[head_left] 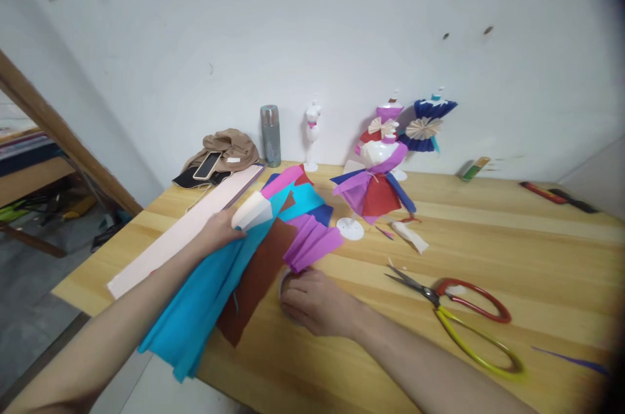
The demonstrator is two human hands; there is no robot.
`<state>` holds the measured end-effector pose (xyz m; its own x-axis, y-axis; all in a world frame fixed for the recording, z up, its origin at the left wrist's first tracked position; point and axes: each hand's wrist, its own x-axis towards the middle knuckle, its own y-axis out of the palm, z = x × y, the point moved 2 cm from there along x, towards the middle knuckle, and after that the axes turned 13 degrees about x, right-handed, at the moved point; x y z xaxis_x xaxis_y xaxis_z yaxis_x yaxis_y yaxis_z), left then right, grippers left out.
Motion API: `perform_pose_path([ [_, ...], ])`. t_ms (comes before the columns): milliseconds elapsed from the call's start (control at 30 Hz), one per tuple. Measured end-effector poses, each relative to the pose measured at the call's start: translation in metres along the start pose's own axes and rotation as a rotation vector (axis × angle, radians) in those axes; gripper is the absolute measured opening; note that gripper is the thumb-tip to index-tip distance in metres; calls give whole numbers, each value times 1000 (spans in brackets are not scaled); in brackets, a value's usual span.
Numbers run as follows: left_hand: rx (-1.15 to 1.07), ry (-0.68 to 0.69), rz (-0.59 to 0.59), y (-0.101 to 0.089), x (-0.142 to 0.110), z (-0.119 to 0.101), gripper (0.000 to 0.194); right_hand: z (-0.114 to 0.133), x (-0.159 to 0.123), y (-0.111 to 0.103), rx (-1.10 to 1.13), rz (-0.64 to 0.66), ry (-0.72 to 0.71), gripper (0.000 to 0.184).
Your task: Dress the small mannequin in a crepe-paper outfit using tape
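My left hand is closed on a folded piece of cream crepe paper, above a long blue crepe paper sheet. My right hand curls around a pale round-edged thing on the table; the fingers hide most of it. Just beyond that hand lies a pleated purple piece. Between the hands is a brown sheet, with pink, turquoise and dark blue pieces behind. A small dress form in purple, red and blue paper stands farther back.
Large open scissors with red and yellow handles lie at the right. Along the wall stand a thermos, a bare white dress form and more dressed forms. A phone, brown cloth, glue stick and cutter lie at the back.
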<state>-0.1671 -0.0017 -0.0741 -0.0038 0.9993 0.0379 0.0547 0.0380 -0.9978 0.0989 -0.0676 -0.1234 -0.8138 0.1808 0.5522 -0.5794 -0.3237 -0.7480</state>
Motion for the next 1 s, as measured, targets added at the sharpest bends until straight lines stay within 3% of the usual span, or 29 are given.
perform_pose_path([
  [167, 111, -151, -33, -36, 4, 45, 66, 0, 1, 0, -12, 11, 5, 31],
  [300, 199, -218, -43, -35, -2, 69, 74, -1, 1, 1, -13, 8, 10, 28],
  [400, 212, -227, -49, -20, -7, 71, 82, -2, 1, 2, -5, 3, 15, 26],
  [500, 201, -195, -110, -13, -9, 68, 66, -2, 0, 1, -2, -7, 19, 26],
  [600, 187, -169, -166, -19, -8, 67, 48, -1, 0, 1, 6, -7, 21, 25],
  [700, 170, -199, -224, -36, -6, 66, 42, -1, 1, 0, 10, -10, 23, 27],
  [767, 60, -277, -251, -52, -3, 64, 35, 0, 1, 0, 15, -11, 16, 29],
  [833, -329, -460, -262, -68, -2, 62, 23, 1, 1, -2, 26, -28, 5, 29],
  [933, -545, -434, -249, -94, 0, 55, 22, 1, 1, -9, 31, -87, 23, 26],
  [1000, -634, -384, -230, -108, 1, 51, 19, -1, -1, -18, 78, -193, 98, 22],
])
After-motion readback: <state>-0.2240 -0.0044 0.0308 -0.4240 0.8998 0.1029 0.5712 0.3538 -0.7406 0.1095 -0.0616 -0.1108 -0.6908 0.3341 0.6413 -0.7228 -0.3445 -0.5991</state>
